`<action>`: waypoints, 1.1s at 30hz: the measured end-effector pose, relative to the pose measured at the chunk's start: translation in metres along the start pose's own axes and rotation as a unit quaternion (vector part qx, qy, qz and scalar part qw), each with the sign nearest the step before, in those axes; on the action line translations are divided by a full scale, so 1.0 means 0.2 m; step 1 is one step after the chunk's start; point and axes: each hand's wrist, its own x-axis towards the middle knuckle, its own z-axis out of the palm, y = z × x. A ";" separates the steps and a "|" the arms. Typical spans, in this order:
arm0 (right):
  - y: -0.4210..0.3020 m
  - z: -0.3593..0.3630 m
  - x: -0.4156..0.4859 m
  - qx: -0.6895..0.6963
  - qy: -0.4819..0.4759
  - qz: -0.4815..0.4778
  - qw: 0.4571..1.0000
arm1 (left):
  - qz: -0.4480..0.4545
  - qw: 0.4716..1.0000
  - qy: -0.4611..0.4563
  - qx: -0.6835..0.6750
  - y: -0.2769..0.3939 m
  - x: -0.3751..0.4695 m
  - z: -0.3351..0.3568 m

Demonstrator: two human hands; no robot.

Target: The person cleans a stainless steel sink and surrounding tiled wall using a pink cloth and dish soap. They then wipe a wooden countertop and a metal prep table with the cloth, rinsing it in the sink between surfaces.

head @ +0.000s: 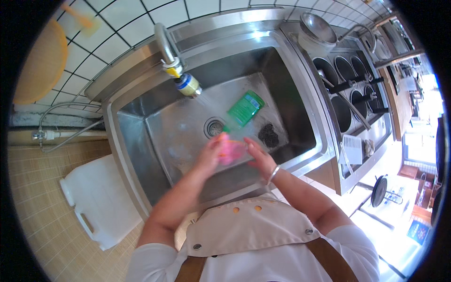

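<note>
Over the front half of a stainless steel sink, my left hand grips a pink translucent object with an orange edge. Motion blur hides what kind of thing it is. My right hand, with a bracelet at the wrist, is just to the right of it, fingers apart; whether they touch its edge is unclear. Beyond my hands a green plastic bottle with a label lies on its side, its neck towards the drain. Water runs from the faucet into the basin.
A dark scouring pad lies on the basin floor at right. Right of the sink are round wells with black handles, a metal bowl and a white slotted tool. A white plastic jug stands on the floor at left.
</note>
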 end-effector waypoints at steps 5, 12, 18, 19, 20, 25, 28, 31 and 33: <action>-0.02 -0.01 0.28 0.330 -0.001 0.109 0.938 | -0.104 0.941 0.082 -0.313 -0.17 0.22 0.25; -0.13 -0.05 0.41 0.387 -0.052 0.042 0.920 | 0.015 0.906 0.207 0.368 -0.56 0.68 -0.22; -0.23 -0.38 0.04 0.101 0.059 -0.142 0.983 | -0.051 0.719 0.119 0.683 -0.70 0.84 -0.08; -0.25 -0.47 -0.03 -0.022 0.111 -0.128 0.985 | -0.090 0.733 0.096 0.667 -0.68 0.84 -0.06; -0.24 -0.53 -0.06 -0.050 0.147 -0.146 0.977 | -0.109 0.744 0.096 0.652 -0.66 0.84 -0.04; -0.23 -0.73 -0.17 -0.058 0.158 -0.256 0.952 | -0.204 0.890 -0.042 0.405 -0.48 0.69 0.16; -0.23 -0.73 -0.20 0.000 0.167 -0.232 0.958 | -0.236 0.959 -0.017 0.154 -0.24 0.63 0.30; -0.22 -0.71 -0.21 0.040 0.120 -0.235 0.964 | -0.177 0.944 0.046 0.273 0.07 0.65 0.38; -0.21 -0.71 -0.21 0.044 0.125 -0.238 0.962 | -0.064 0.854 0.101 0.506 0.25 0.65 0.41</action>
